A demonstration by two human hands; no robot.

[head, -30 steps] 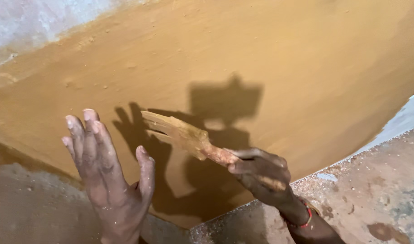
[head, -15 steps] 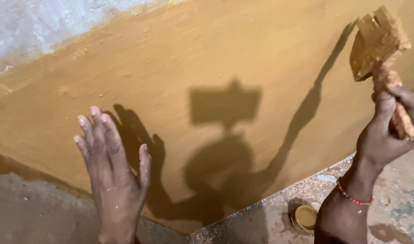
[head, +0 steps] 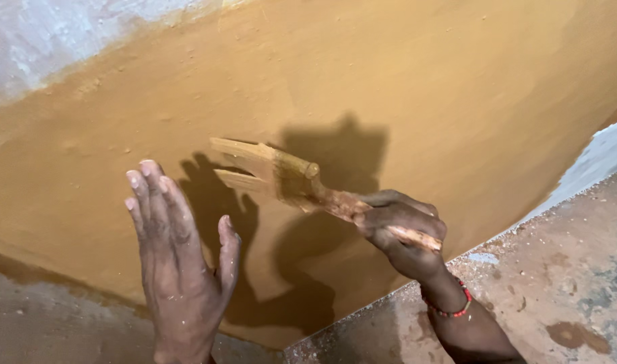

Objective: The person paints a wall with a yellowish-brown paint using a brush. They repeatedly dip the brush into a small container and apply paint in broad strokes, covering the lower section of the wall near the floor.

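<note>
Ochre, wet-looking plaster covers the broad wall (head: 403, 74), with a pale grey unpainted patch (head: 45, 34) at its upper left corner and a rough, speckled concrete floor (head: 564, 269) along its lower right edge. Dark shadows of the hands and tool fall across the wall's middle. Against it lies the wide wooden-handled paintbrush (head: 281, 176), caked in ochre, bristles splayed and pointing left. The right hand (head: 403, 232), a red bead bracelet (head: 450, 307) at its wrist, grips the handle. The left hand (head: 180, 263) is spread flat, empty, just left of the brush.
</note>
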